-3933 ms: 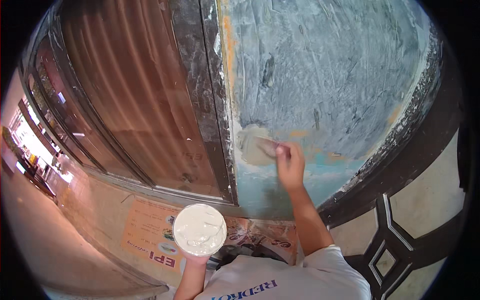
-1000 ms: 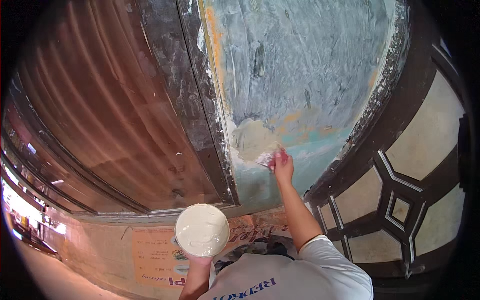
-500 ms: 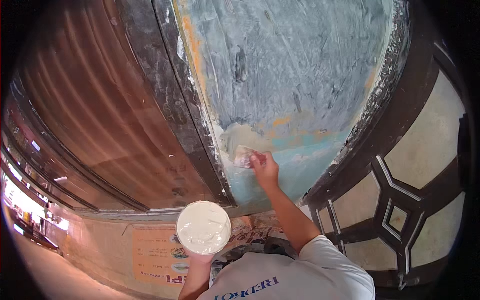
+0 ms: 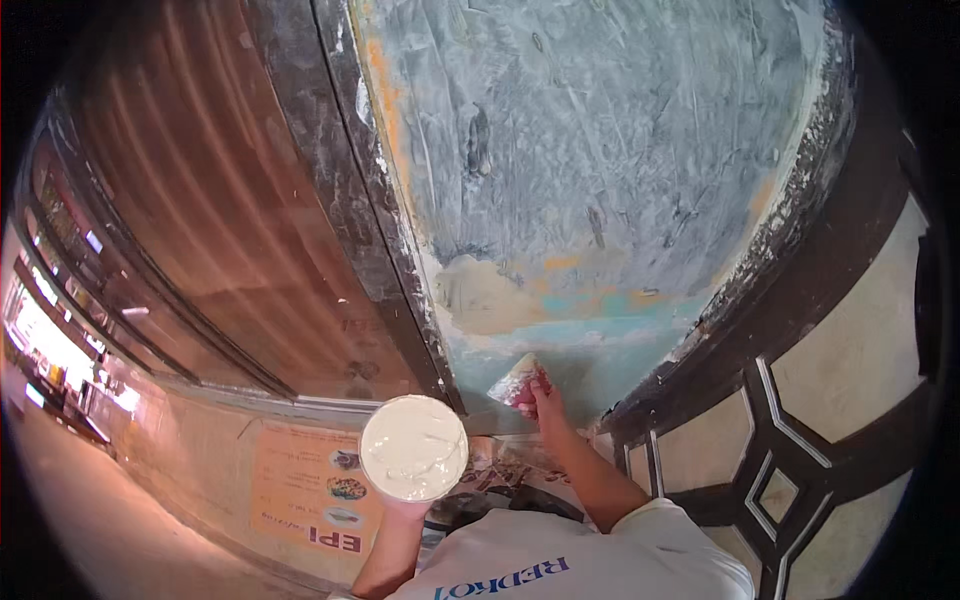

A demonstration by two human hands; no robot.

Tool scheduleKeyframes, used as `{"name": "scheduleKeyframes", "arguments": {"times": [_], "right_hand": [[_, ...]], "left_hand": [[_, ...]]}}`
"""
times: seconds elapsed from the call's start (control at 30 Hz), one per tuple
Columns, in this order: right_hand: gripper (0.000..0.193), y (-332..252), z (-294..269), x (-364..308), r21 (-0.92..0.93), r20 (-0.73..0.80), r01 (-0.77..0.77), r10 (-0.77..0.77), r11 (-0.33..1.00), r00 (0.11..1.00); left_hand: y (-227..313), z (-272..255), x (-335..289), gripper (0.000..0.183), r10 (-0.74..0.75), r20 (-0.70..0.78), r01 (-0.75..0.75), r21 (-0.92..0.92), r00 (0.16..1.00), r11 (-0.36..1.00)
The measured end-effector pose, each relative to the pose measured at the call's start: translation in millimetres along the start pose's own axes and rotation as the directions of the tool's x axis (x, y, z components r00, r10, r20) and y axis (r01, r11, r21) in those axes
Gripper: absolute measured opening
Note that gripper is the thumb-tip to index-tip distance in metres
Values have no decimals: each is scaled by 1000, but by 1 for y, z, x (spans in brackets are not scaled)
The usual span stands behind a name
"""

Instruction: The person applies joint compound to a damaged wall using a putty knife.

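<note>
One putty knife point(image 4: 517, 381) is near the lower edge of the blue-grey wall panel point(image 4: 620, 150), clamped in the fingers of the right hand point(image 4: 547, 403). The left hand point(image 4: 403, 510) supports a tub point(image 4: 440, 494) of cream putty point(image 4: 412, 447) from below; how its hidden fingers stand, I cannot tell.

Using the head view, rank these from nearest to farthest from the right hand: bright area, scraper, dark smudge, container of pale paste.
1. Scraper: held in the right hand.
2. Container of pale paste: to its left, slightly lower in view.
3. Dark smudge: high on the wall.
4. Bright area: far left.
</note>
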State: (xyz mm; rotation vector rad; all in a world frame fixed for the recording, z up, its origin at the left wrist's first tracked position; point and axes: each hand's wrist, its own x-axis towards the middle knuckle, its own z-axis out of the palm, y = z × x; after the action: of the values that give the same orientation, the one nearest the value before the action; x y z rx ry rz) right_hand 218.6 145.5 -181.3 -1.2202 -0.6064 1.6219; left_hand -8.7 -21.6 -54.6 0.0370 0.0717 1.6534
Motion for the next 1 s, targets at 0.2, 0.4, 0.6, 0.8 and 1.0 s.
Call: {"name": "scheduleKeyframes", "arguments": {"times": [0.2,0.4,0.6,0.8,1.0], "right_hand": [[31,-44,-3,-12,-127,215,135,-106,983,971],[23,-85,-7,-41,-158,270,213,-165,964,949],[17,-134,-17,-41,-229,410,503,-386,834,827],[24,-238,29,-77,-528,646,732,-356,431,675],[41,-295,117,-118,-501,853,814,-11,-292,521]], "left_hand": [[-24,14,19,69,-45,37,46,-41,998,998],[-49,20,30,68,-74,51,74,-1,996,997],[-75,22,32,68,-64,28,63,53,998,997],[-70,26,36,67,11,79,-14,44,997,999],[-54,44,36,68,18,137,-14,-29,990,999]]}}
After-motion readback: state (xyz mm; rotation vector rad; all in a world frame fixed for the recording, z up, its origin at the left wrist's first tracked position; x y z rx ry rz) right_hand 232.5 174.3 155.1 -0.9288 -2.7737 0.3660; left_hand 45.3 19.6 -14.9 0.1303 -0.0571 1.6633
